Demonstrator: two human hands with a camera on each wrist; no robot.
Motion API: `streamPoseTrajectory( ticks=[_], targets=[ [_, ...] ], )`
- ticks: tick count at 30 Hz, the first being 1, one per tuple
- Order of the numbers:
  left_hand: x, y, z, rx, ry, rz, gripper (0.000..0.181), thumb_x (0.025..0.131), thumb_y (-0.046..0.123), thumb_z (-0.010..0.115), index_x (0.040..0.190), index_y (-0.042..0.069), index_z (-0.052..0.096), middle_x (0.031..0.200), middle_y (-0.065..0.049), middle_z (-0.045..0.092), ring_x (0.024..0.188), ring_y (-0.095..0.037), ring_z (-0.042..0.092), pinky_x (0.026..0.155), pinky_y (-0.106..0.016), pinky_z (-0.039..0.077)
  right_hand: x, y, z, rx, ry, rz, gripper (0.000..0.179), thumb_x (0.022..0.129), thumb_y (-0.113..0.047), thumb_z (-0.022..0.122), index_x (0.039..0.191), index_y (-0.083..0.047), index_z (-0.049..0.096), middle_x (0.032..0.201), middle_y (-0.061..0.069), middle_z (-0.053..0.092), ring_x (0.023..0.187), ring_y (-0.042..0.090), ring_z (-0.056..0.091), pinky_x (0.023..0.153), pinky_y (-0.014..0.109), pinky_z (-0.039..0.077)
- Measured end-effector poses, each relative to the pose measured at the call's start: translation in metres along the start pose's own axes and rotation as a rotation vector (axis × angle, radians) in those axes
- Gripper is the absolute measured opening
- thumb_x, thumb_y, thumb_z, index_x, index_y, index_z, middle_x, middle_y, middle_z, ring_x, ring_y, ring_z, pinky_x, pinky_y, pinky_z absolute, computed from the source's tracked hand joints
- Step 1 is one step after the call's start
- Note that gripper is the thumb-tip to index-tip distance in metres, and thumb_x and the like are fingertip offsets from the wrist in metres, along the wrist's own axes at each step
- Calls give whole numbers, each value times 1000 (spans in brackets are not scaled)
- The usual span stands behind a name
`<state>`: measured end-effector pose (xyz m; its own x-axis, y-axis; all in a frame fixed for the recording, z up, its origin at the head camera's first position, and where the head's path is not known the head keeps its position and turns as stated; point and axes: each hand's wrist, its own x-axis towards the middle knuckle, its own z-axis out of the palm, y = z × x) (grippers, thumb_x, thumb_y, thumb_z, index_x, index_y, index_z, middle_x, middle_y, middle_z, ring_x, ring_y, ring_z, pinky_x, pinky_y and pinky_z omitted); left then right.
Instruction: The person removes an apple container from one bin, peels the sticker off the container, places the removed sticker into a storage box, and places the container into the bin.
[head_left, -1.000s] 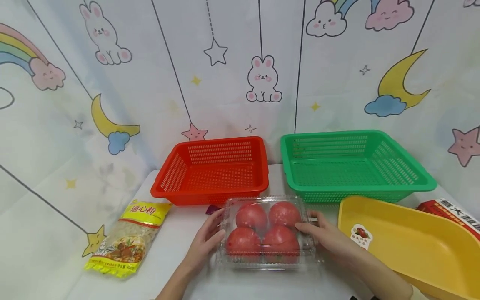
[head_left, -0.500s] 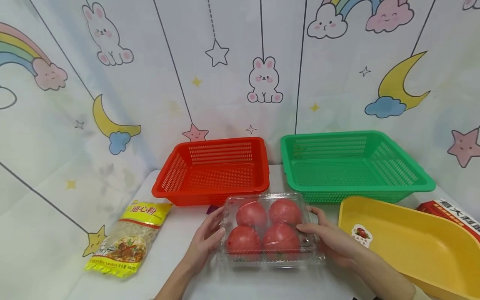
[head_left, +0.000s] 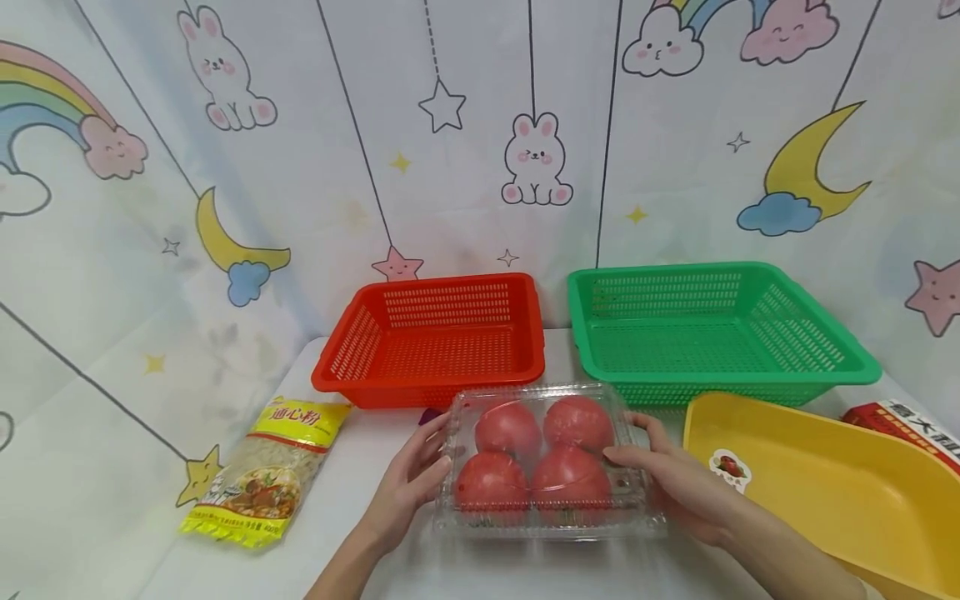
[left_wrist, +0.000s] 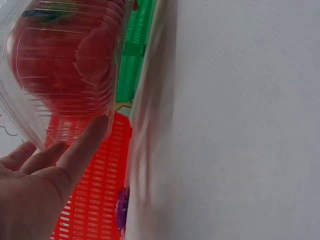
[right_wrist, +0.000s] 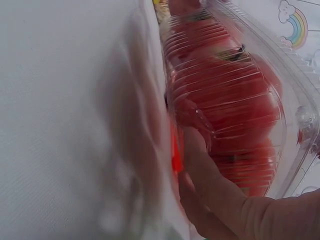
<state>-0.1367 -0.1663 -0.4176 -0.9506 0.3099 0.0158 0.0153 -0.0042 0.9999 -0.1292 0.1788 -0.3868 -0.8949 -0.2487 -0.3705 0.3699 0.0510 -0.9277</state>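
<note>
A clear plastic box of tomatoes [head_left: 534, 458] is held between both hands in the head view. My left hand [head_left: 408, 479] holds its left side, the thumb at the near corner and the fingers further back. Along the lower edge in the left wrist view lies one extended finger [left_wrist: 85, 147]. My right hand [head_left: 678, 483] grips the right side, thumb over the lid. Its lower fingers reach along the ribbed wall in the right wrist view. Several red tomatoes [right_wrist: 225, 100] show through the plastic, and the box's underside shows close over the white table.
Behind the box stand a red basket [head_left: 450, 354] and a green basket [head_left: 675, 342]. A yellow bin [head_left: 817, 483] is at the right, with a red package [head_left: 900, 425] beyond it. A pasta bag [head_left: 266, 475] lies left; a small purple item [head_left: 430, 415] sits by the red basket.
The tomato box looks slightly larger, its right end shifted a little right and its back edge higher in view. Both hands keep their hold. The head view has turned slightly left.
</note>
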Motion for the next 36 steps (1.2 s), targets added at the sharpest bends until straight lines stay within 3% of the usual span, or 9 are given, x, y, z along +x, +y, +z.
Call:
streamPoseTrajectory(
  ticks=[7, 12, 18, 24, 30, 33, 36],
  targets=[
    [-5, 12, 0, 19, 24, -9, 66, 96, 27, 59, 156, 16, 34, 159, -15, 35, 139, -40, 42, 97, -51, 51, -6, -7, 0, -20, -9, -6, 84, 98, -32, 61, 155, -14, 2, 148, 24, 30, 122, 34, 47, 94, 43, 49],
    [-6, 24, -3, 38, 28, 33, 63, 97, 27, 57, 155, 15, 36, 157, -16, 38, 137, -41, 44, 95, -51, 53, -11, -17, 2, -42, -21, -23, 84, 99, -33, 60, 156, -15, 1, 151, 23, 20, 127, 38, 41, 94, 44, 49],
    [-6, 40, -7, 87, 38, 110, 62, 97, 25, 56, 154, 14, 38, 155, -16, 42, 136, -40, 46, 89, -44, 57, -18, -35, 4, -33, -19, -68, 80, 99, -33, 60, 156, -17, 5, 148, 21, 35, 117, 31, 54, 91, 38, 51],
    [2, 56, -12, 121, 23, 228, 61, 97, 21, 56, 155, 12, 36, 155, -14, 44, 132, -32, 52, 90, -42, 56, -14, -55, 5, 4, -5, -125, 76, 100, -33, 60, 156, -16, 12, 131, 13, 57, 106, 25, 65, 88, 40, 56],
    [17, 70, -19, 60, -27, 325, 59, 100, 18, 51, 156, 9, 33, 155, -13, 41, 132, -26, 51, 94, -46, 53, 0, -70, 4, 16, -14, -189, 74, 100, -33, 56, 157, -13, 14, 139, 14, 47, 114, 27, 58, 90, 40, 56],
    [26, 75, -20, -1, 11, 330, 56, 102, 18, 47, 155, 8, 34, 154, -11, 41, 133, -31, 48, 95, -46, 53, 8, -79, 5, 21, -1, -204, 74, 101, -33, 54, 158, -12, 13, 149, 16, 35, 125, 31, 47, 92, 39, 54],
    [29, 75, -21, -33, 101, 311, 53, 104, 19, 46, 154, 5, 36, 153, -11, 43, 131, -31, 50, 95, -43, 54, 19, -88, 6, 26, 5, -222, 72, 101, -34, 52, 158, -11, 13, 150, 16, 32, 127, 32, 46, 92, 39, 53]
  ],
)
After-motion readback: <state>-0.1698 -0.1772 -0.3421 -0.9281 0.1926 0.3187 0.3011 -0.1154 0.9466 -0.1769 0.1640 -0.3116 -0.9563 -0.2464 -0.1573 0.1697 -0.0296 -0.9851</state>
